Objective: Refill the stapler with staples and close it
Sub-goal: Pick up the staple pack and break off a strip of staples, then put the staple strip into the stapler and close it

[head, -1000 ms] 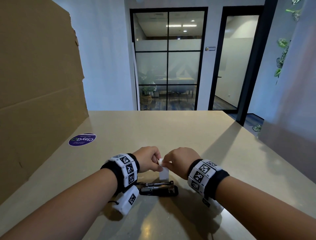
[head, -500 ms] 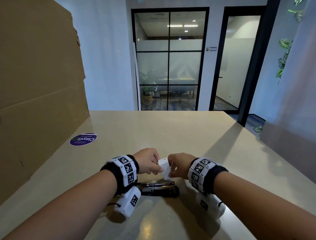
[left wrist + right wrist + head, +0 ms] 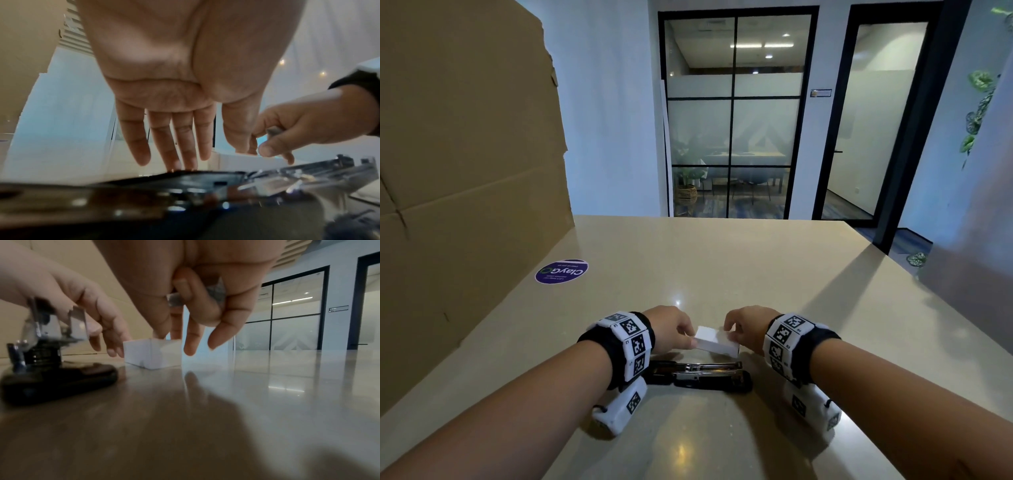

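A small white staple box [image 3: 717, 341] lies flat on the table just behind the stapler [image 3: 698, 373]. The stapler is black and lies open, its metal channel facing up. My left hand [image 3: 688, 337] has straight fingers that touch the box's left end. My right hand [image 3: 732, 337] reaches down to the box's right end. In the right wrist view a grey strip of staples [image 3: 216, 292] is tucked under a curled finger of my right hand [image 3: 189, 344], above the box [image 3: 152, 353]. The left wrist view shows my left hand [image 3: 195, 155] flat and the strip [image 3: 273, 130] in the other hand.
A tall cardboard sheet [image 3: 465, 171] stands along the table's left side, with a round purple sticker [image 3: 561, 271] on the tabletop [image 3: 722, 267] beside it. Glass doors and an open doorway lie beyond the far edge. A pale panel [image 3: 979, 240] rises at the right.
The white box, held upright between both hands a second ago, has tipped over and come down flat on the table. Both hands lowered with it.
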`<state>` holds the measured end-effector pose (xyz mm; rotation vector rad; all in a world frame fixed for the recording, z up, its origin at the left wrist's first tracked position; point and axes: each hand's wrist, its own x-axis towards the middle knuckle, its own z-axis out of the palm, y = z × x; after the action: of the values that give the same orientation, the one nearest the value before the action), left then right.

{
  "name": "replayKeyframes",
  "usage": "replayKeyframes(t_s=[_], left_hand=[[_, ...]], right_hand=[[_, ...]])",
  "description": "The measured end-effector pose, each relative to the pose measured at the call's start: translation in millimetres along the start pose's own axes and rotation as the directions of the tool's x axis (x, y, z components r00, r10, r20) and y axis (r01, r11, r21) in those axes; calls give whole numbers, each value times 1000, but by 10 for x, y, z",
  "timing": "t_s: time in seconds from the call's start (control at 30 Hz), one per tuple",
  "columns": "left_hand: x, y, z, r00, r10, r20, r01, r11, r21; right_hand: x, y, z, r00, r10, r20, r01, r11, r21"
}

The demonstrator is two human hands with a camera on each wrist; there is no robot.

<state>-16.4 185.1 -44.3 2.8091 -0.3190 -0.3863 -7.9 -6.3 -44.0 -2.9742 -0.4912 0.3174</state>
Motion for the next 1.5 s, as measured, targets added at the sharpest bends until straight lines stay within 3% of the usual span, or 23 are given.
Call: replayKeyframes(t_s=[0.17,0.37,0.53,0.7,1.5], left_hand=[[-86,-79,-65,999,13,29,-12,1000,-15],[-246,-118,-158,993,54,104,-50,998,-40],[-300,-57,-89,984,83,161,-88,996,28],[-307,5,-14,989,96,114,-107,989,97],[-384,-43,13,991,67,115,-80,990,117]], right_hand=[[-47,16,-9,993,53,-107,-43,995,92],[-205,-31,-88,985,-22,-173,51,985,166],[-367,-211,-64,976,-173,-135,193,968,158],[-456,-397,10,976,-201,-82,210,970,123],[-511,-239,75,999,-36,-25,37,999,15]])
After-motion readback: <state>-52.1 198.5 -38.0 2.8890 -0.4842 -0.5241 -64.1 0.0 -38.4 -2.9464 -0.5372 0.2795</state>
